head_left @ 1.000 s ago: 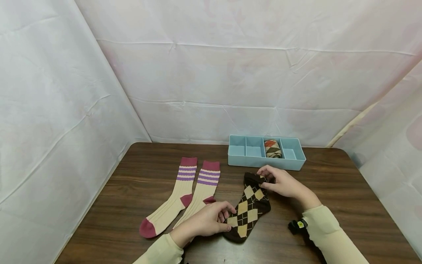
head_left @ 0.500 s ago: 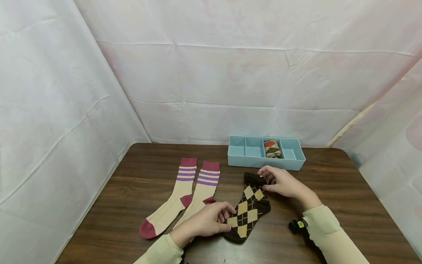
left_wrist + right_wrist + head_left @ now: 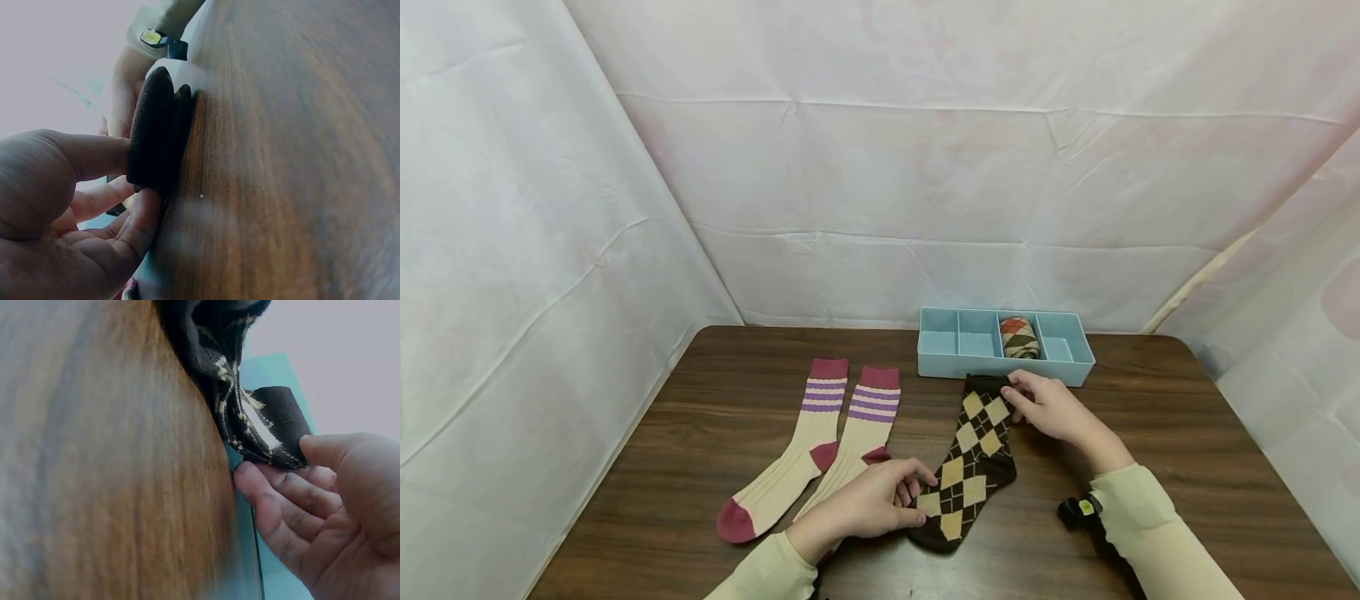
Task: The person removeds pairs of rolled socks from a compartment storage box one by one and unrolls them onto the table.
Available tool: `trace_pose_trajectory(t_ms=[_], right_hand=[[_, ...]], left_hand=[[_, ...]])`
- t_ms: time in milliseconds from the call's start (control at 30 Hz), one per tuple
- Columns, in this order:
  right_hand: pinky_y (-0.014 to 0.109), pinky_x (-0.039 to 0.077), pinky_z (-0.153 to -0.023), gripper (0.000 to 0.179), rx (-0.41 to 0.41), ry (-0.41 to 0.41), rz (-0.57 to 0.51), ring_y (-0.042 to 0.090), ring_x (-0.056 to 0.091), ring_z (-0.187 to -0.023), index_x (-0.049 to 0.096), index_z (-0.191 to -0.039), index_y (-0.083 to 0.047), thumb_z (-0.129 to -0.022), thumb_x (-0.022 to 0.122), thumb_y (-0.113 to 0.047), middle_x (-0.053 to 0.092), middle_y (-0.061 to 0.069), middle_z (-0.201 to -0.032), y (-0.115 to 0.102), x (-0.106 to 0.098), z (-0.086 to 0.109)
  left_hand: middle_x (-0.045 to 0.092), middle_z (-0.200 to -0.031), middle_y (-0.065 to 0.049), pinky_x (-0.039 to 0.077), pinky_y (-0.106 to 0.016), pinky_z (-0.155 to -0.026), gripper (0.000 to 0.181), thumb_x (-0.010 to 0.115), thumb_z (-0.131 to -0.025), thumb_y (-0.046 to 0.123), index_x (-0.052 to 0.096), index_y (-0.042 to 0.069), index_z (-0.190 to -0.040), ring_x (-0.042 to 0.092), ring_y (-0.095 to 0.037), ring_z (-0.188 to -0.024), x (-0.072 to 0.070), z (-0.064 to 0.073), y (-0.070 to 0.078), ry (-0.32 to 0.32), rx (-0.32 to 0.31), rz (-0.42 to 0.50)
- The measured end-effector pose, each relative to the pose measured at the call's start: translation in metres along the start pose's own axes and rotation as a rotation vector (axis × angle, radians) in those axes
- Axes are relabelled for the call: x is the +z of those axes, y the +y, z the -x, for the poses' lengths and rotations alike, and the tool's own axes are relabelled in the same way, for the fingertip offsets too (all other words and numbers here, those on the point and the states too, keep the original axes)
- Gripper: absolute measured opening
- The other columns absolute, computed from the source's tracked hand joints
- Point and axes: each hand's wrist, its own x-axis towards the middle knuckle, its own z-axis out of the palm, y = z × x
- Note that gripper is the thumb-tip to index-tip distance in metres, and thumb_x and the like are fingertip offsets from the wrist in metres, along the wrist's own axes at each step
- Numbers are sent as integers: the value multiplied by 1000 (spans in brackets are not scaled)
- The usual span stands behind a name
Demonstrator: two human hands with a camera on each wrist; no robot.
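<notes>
A dark brown argyle sock (image 3: pixel 973 454) with tan diamonds lies on the table, toe toward me. My left hand (image 3: pixel 872 500) pinches its toe end. In the left wrist view the thumb (image 3: pixel 103 153) lies on one side of the dark toe (image 3: pixel 152 128), fingers on the other, and a second dark layer shows behind. At the far end my right hand (image 3: pixel 1052 412) pinches the corner of the cuff (image 3: pixel 284 412) between thumb and fingers. The cuff lies flat and stretched out, close to the blue tray. Between the hands the sock stays on the table.
Two cream socks (image 3: pixel 786 467) with maroon toes and purple stripes lie at left, one partly under my left forearm. A light blue divided tray (image 3: pixel 970 367) stands at the back, with a rolled argyle sock (image 3: pixel 1020 340) in its third compartment. White sheeting (image 3: pixel 880 183) surrounds the table.
My right hand has moved away from me, and the sock's cuff, folded over before, is now pulled out straight toward the tray. The left hand has kept its place at the toe.
</notes>
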Motion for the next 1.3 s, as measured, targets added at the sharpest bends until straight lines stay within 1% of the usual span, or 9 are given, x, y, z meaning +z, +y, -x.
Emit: trace_pose_trajectory(t_ms=[100, 200, 333, 467, 633, 767, 1033, 1200, 1300], right_hand=[[32, 51, -65, 26, 24, 14, 4, 8, 67, -64, 67, -124, 0, -112, 66, -23, 75, -5, -84, 0, -2, 1], [31, 49, -63, 20, 19, 38, 8, 8, 66, -65, 65, -113, -5, -108, 74, -21, 72, -5, -83, 1, -4, 2], [32, 50, -68, 23, -58, 40, 12, 11, 65, -77, 58, -100, -13, -101, 81, -12, 66, -3, -88, 4, -6, 2], [40, 57, -80, 20, -129, -4, 1, 16, 69, -92, 66, -108, -13, -98, 83, -8, 65, 7, -111, 7, -4, 2], [44, 58, -85, 31, -114, -44, 37, 17, 67, -95, 72, -128, -11, -99, 83, -14, 61, 19, -127, 8, 0, 3], [43, 55, -84, 36, -87, -66, 47, 17, 61, -96, 71, -134, -10, -101, 82, -19, 58, 22, -131, 7, 3, 3], [43, 55, -85, 41, -77, -97, 38, 16, 61, -96, 70, -137, -11, -101, 82, -25, 57, 22, -134, 6, 3, 2], [46, 56, -87, 42, -70, -113, 34, 17, 63, -97, 70, -136, -11, -99, 85, -25, 59, 20, -132, 6, 0, 3], [46, 56, -87, 42, -66, -116, 34, 17, 63, -96, 70, -134, -11, -98, 86, -25, 59, 19, -130, 6, -2, 4]], left_hand=[[63, -97, 6, 54, -22, -78, 38, 87, -94, 8, 71, 16, -127, 60, -2, -80, 0, 0, 0, -3, 0, 4], [63, -97, 6, 54, -22, -78, 37, 87, -94, 9, 71, 16, -127, 60, -2, -81, 0, 0, 0, -3, 1, 1], [63, -97, 5, 54, -22, -78, 37, 87, -94, 8, 71, 16, -127, 60, -2, -80, 0, 0, 0, -3, 4, -1], [62, -98, 4, 54, -22, -77, 38, 87, -94, 7, 71, 15, -127, 59, -2, -81, 0, 1, 2, -5, 9, 1], [61, -98, 7, 53, -22, -78, 39, 88, -93, 8, 71, 17, -127, 59, -2, -81, 2, 2, 3, -2, 13, -13], [60, -97, 9, 53, -21, -77, 41, 89, -92, 9, 71, 19, -127, 58, -2, -81, 4, 3, 4, -3, 24, -40], [59, -96, 10, 51, -19, -76, 42, 90, -91, 8, 71, 19, -127, 57, -2, -80, 9, 6, 10, -3, 53, -76], [59, -98, 12, 50, -18, -77, 45, 90, -90, 10, 70, 19, -129, 56, 0, -80, 12, 7, 15, -1, 90, -166], [58, -98, 12, 49, -18, -79, 45, 91, -90, 14, 70, 20, -130, 56, 1, -81, 13, 8, 16, 11, 83, -213]])
